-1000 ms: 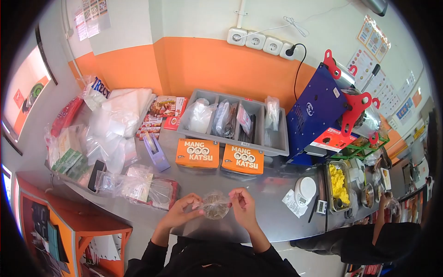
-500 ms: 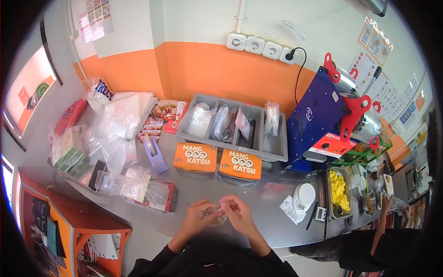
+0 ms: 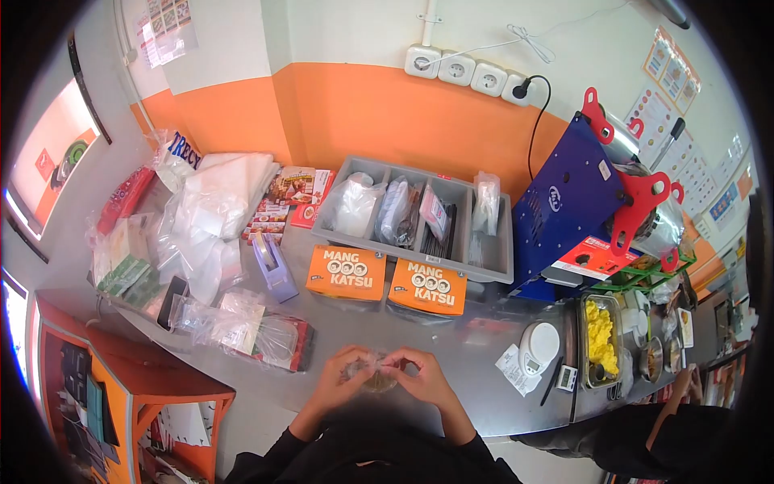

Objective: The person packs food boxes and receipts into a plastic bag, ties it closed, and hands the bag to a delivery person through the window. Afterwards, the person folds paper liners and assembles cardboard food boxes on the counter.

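Observation:
Close to the counter's front edge, my left hand (image 3: 342, 379) and my right hand (image 3: 421, 377) meet at a small clear plastic bag (image 3: 379, 384). The fingers of both hands are closed in a pinch at its top. The bag's lower part hangs between the hands and looks slightly brownish; its contents are too small to make out. Beyond the hands stand two orange printed boxes: the left box (image 3: 345, 273) and the right box (image 3: 427, 288). To the left lies a plastic-wrapped package (image 3: 270, 339) with a red side.
A purple tape dispenser (image 3: 272, 268) stands near a grey divided tray (image 3: 496, 242) of packets. At right are a blue machine (image 3: 552, 194), a white scale (image 3: 538, 347) and a tray of yellow food (image 3: 601, 339). Another person's arm (image 3: 677, 399) reaches in at far right.
My right hand has come down to the bag's top, where both hands now pinch close together. The view has shifted slightly. The other person's hand at right has also moved.

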Demonstrator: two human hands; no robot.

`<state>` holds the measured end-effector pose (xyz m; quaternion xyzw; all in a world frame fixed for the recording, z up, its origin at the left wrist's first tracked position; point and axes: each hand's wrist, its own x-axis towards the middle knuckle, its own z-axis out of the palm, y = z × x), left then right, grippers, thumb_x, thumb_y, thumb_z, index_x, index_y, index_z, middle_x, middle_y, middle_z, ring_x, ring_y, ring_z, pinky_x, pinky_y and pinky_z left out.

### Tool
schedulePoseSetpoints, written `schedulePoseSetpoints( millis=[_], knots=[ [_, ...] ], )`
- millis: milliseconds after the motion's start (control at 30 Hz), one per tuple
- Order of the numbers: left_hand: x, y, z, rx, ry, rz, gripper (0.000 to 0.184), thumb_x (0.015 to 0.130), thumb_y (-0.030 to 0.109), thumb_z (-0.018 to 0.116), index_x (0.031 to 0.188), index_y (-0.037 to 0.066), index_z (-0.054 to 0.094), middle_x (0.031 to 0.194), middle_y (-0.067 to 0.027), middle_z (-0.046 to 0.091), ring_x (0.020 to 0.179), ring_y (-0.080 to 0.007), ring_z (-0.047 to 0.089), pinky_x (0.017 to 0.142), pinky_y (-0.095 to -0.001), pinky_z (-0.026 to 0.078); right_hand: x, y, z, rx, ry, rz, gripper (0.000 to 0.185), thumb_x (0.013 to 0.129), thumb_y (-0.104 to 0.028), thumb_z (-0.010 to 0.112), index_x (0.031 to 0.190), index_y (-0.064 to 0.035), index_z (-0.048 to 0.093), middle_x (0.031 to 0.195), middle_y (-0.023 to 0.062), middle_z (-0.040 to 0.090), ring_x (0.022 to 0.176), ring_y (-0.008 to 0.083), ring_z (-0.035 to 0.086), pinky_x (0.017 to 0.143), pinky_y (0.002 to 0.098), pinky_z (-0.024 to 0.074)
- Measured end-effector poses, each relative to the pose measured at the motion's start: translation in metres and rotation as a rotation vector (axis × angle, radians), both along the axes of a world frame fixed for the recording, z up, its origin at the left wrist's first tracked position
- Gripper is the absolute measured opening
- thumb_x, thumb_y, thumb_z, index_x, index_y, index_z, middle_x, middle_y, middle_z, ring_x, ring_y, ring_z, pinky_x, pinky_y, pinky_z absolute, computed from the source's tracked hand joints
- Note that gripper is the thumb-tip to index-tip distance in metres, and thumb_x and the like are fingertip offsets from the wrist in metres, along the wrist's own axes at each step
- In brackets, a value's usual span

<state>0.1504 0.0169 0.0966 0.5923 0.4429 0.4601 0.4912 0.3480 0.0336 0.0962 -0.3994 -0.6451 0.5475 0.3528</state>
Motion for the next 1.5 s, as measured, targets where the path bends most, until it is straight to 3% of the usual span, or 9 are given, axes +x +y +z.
schedulePoseSetpoints(
  millis=[167,267,333,533,700,967,1167,1300,1500],
  knots=[
    [0.002,-0.013,0.003,-0.067,0.034,-0.230,0.016,0.085,0.022,0.063,0.089,0.007,0.067,0.084,-0.0078,0.063,0.093,-0.0192,0.053,0.086,-0.0336,0.036,-0.009,-0.007,0.010,-0.086,0.230,0.033,0.007,0.084,-0.007,0.067,0.088,-0.0029,0.065,0.084,0.0024,0.060,0.079,0.0111,0.051,0.074,0.0237,0.0414],
    [-0.010,-0.016,0.038,0.137,0.394,-0.244,0.014,0.088,0.020,0.059,0.089,0.008,0.066,0.081,-0.0070,0.062,0.089,-0.0202,0.055,0.085,-0.0330,0.036,0.020,0.029,0.036,0.366,0.034,0.060,0.005,0.085,-0.002,0.061,0.090,-0.0042,0.062,0.087,0.0019,0.058,0.088,0.0129,0.054,0.078,0.0256,0.0433],
    [-0.024,-0.030,0.050,-0.031,0.264,-0.285,0.015,0.091,0.017,0.055,0.089,0.007,0.066,0.079,-0.0059,0.063,0.083,-0.0183,0.056,0.081,-0.0313,0.038,0.066,0.091,-0.009,0.232,0.194,-0.392,0.003,0.085,-0.003,0.059,0.088,-0.0033,0.057,0.090,0.0042,0.060,0.086,0.0119,0.056,0.077,0.0274,0.0463],
    [-0.069,-0.087,0.081,-0.595,-0.440,0.007,0.025,0.094,0.017,0.047,0.099,-0.003,0.061,0.085,-0.0107,0.066,0.065,-0.0088,0.050,0.061,-0.0205,0.039,0.166,0.277,-0.069,-0.139,-0.689,-0.653,0.018,0.080,-0.009,0.061,0.094,0.0031,0.065,0.080,0.0143,0.068,0.072,0.0287,0.069,0.065,0.0384,0.0543],
    [-0.112,-0.117,0.099,-0.282,-0.370,0.528,0.039,0.086,0.028,0.060,0.107,-0.004,0.057,0.100,-0.0196,0.067,0.057,-0.0040,0.044,0.051,-0.0180,0.030,0.188,0.313,-0.148,0.182,-1.194,-0.784,0.018,0.079,-0.010,0.057,0.090,0.0011,0.065,0.097,0.0247,0.064,0.097,0.0417,0.061,0.082,0.0485,0.0501],
    [-0.192,-0.091,0.075,-0.014,0.304,0.971,0.054,0.076,0.012,0.074,0.120,-0.004,0.048,0.122,-0.0093,0.061,0.063,-0.0009,0.048,0.058,-0.0139,0.036,0.166,0.280,-0.066,0.070,-1.178,-0.651,0.018,0.072,-0.015,0.071,0.080,0.0010,0.070,0.090,0.0226,0.066,0.081,0.0348,0.066,0.072,0.0455,0.0518],
    [-0.218,-0.041,0.068,0.123,0.634,0.892,0.074,0.067,0.011,0.080,0.127,0.000,0.040,0.116,-0.0093,0.060,0.068,-0.0084,0.045,0.064,-0.0228,0.039,0.131,0.265,-0.027,0.657,-0.472,-1.119,0.014,0.091,-0.017,0.054,0.090,-0.0036,0.056,0.071,0.0106,0.060,0.061,0.0233,0.059,0.056,0.0329,0.0473],
    [-0.237,-0.024,0.041,0.005,0.376,0.911,0.053,0.072,0.011,0.073,0.118,-0.002,0.050,0.088,-0.0039,0.063,0.062,-0.0116,0.047,0.058,-0.0264,0.039,-0.031,0.190,0.056,0.434,0.294,-0.697,0.014,0.098,-0.026,0.046,0.092,-0.0128,0.045,0.072,-0.0050,0.036,0.055,0.0028,0.032,0.047,0.0182,0.0295],
    [-0.266,-0.011,0.043,0.088,0.353,0.622,0.021,0.081,0.003,0.057,0.101,0.001,0.061,0.081,-0.0042,0.061,0.061,-0.0098,0.048,0.057,-0.0256,0.040,-0.245,0.098,0.077,0.408,-0.094,0.234,0.038,0.077,-0.019,0.074,0.107,-0.0040,0.057,0.097,0.0083,0.057,0.087,0.0187,0.057,0.077,0.0304,0.0459]
  ],
)
